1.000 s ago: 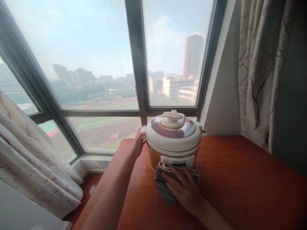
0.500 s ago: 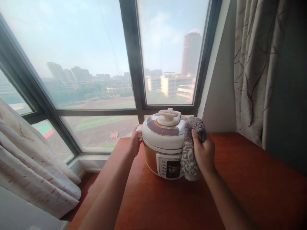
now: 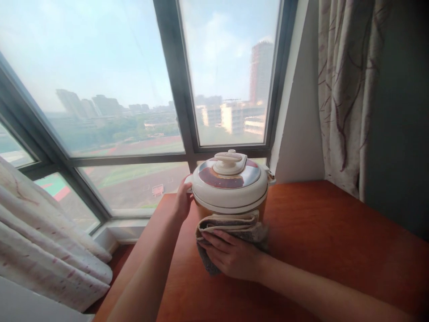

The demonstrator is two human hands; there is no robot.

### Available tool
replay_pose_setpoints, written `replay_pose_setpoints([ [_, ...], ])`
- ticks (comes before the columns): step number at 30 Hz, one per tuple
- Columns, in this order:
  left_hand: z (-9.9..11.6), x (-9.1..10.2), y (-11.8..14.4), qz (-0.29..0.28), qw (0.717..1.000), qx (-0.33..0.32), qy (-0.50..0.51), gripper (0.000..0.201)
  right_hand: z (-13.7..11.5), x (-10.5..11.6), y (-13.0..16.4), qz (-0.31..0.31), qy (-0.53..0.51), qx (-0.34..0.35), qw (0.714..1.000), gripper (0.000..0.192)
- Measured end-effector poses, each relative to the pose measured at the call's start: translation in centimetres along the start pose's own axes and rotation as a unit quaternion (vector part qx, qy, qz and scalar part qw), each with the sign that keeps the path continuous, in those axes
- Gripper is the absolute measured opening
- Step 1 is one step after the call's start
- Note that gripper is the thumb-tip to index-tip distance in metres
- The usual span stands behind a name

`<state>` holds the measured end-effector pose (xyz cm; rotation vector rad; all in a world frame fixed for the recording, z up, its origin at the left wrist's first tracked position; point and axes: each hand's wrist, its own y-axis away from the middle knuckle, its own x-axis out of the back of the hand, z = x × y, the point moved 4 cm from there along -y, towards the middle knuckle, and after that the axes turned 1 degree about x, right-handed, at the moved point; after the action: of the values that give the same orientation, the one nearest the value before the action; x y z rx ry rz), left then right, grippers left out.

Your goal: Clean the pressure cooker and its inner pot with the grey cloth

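Note:
A white and brown electric pressure cooker (image 3: 231,199) with a shiny lid stands upright on the wooden table. At its left side handle, my left hand (image 3: 183,199) is closed, the fingers partly hidden behind the handle. My right hand (image 3: 231,255) holds a folded grey cloth (image 3: 234,223) against the cooker's front, fingers stretched across the fabric. That cloth covers the control panel and the lower front of the body. The cooker's right handle (image 3: 271,176) shows uncovered.
The reddish-brown wooden table (image 3: 321,250) reaches to the right. Behind it are large windows with a dark window frame (image 3: 191,134). Patterned curtains hang at the left (image 3: 50,241) and at the right (image 3: 342,98).
My right hand has moved the cloth from the cooker's right side round to its front, over the control panel. My left hand stays at the left handle. The view has shifted slightly.

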<state>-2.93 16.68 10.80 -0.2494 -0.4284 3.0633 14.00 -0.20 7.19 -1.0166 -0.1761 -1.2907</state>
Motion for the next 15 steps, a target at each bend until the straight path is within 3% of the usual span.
replay_pose_setpoints([
  [6, 0.8, -0.3, 0.4, -0.039, 0.998, 0.024, 0.047, 0.052, -2.1, -2.4, 4.5, 0.01, -0.074, 0.055, 0.996, 0.027],
  [15, 0.9, 0.0, 0.3, -0.049, 0.997, 0.035, 0.046, 0.055, 1.1, -0.4, 10.9, -0.027, -0.081, 0.076, 0.993, 0.03],
])
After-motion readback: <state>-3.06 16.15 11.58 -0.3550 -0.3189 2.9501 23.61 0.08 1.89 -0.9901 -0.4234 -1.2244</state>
